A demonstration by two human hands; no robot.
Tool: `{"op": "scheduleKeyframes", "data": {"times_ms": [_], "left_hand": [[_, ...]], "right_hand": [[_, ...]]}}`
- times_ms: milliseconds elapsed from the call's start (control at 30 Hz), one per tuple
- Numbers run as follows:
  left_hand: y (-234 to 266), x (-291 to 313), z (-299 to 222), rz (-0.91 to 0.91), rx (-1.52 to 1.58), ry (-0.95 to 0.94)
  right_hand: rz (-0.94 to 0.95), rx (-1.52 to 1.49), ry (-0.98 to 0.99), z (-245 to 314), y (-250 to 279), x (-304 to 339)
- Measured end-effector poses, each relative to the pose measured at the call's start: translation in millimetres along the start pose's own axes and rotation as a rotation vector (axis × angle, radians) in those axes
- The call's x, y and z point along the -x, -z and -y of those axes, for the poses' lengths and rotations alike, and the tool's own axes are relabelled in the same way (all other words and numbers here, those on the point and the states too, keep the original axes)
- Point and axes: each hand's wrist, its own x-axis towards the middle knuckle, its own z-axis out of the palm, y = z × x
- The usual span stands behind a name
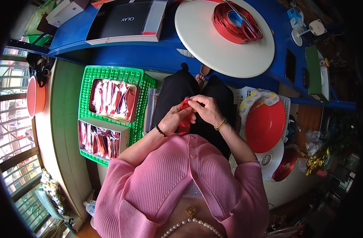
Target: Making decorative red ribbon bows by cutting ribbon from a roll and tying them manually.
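Note:
A red ribbon is held between my two hands, just above my lap. My left hand has its fingers closed around the ribbon, and a length hangs down below it. At the ribbon's upper end, my right hand pinches with thumb and fingers close together. The two hands nearly touch. What exactly lies between the fingertips is too small to make out. On the white round board ahead sits a large roll of red ribbon, with scissors resting on it.
To the left, a green plastic basket carries a tin and a box of wrapped red pieces. A red bowl and ribbon spools stand at right. A black box and a phone lie on the blue table.

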Motion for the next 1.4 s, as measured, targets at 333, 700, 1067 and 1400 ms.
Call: {"op": "scheduleKeyframes", "data": {"times_ms": [333,700,1067,1400], "left_hand": [[3.1,-10.9,-13.6,-0.116,0.033,-0.058],[3.1,-32.7,-47.0,-0.179,0.147,-0.193],[-3.9,-31.9,-56.0,-0.282,0.281,-0.319],[-6.6,-33.3,-46.0,-0.282,0.208,-0.333]], "right_hand": [[-0.062,-0.115,-0.047,-5.2,-9.2,1.5],[0.029,-0.589,-0.306,-0.7,-36.0,10.8],[-0.04,-0.371,-0.126,2.1,-42.2,-4.4],[-0.095,-0.481,-0.208,-0.3,-39.4,-19.2]]}}
